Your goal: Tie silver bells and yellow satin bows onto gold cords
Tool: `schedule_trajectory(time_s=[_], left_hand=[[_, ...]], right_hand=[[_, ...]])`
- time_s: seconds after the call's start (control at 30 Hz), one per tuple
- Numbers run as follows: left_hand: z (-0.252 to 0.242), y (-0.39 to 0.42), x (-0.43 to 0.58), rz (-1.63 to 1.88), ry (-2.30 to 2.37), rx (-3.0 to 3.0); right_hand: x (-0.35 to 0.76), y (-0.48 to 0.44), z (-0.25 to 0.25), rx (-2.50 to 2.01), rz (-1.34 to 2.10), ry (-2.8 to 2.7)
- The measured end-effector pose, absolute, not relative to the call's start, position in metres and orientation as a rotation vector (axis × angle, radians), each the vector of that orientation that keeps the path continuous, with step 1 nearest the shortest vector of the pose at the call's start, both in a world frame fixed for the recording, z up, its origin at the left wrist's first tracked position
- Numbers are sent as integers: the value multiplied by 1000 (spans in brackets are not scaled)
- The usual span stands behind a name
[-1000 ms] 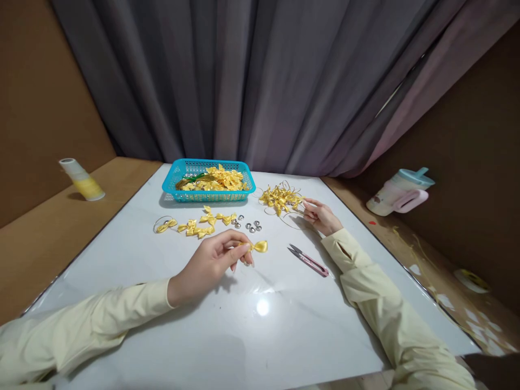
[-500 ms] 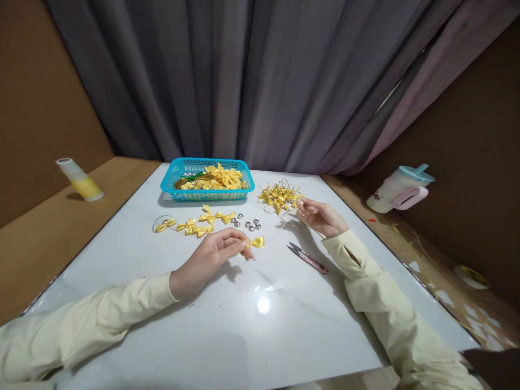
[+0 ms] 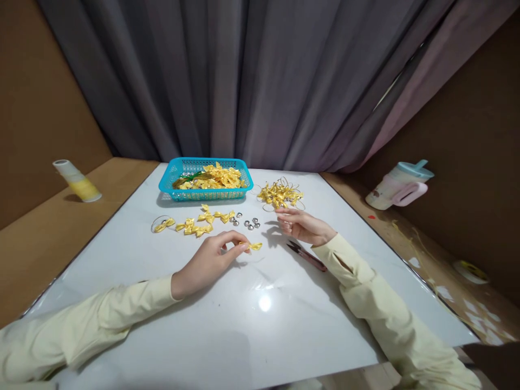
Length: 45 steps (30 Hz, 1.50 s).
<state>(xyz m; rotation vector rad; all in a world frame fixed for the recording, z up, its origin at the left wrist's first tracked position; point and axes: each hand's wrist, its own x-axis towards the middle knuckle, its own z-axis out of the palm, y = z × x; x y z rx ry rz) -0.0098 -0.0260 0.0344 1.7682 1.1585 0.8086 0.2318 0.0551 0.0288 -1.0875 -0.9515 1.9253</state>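
My left hand (image 3: 211, 258) is closed, pinching a small yellow satin bow (image 3: 255, 246) low over the white table. My right hand (image 3: 304, 226) hovers in front of a heap of yellow bows on gold cord loops (image 3: 280, 193); its fingers are loosely stretched, and nothing shows between them. Thread snips (image 3: 306, 255) lie just beneath my right wrist, partly covered by it. Beyond my left hand are several loose yellow bows (image 3: 195, 226) and small silvery metal pieces (image 3: 251, 226). One bow (image 3: 164, 225) at the left has a cord loop around it.
A turquoise plastic basket (image 3: 203, 197) full of yellow bows stands at the back of the table. On the left ledge is a cone of yellow thread (image 3: 79, 183). A lidded cup (image 3: 400, 184), a ribbon roll (image 3: 471, 272) and scraps are on the right ledge. A grey curtain (image 3: 260, 81) hangs behind.
My right hand has moved left and toward me, away from the heap, and the cord by its fingers no longer shows. My left hand has turned its bow slightly and lowered it.
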Motion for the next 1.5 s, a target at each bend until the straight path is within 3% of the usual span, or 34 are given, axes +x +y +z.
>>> schedule_trajectory(time_s=[0.27, 0.57, 0.9, 1.5], left_hand=[[35, -25, -10, 815, 1201, 1816], [40, -22, -11, 791, 1040, 1599], [44, -25, -7, 748, 1014, 1369], [41, -25, -10, 757, 1064, 1614]], right_hand=[[219, 47, 24, -1057, 1945, -1084], [201, 18, 35, -1037, 1827, -1954], [181, 2, 27, -925, 1957, -1661], [202, 17, 31, -896, 2075, -1702]])
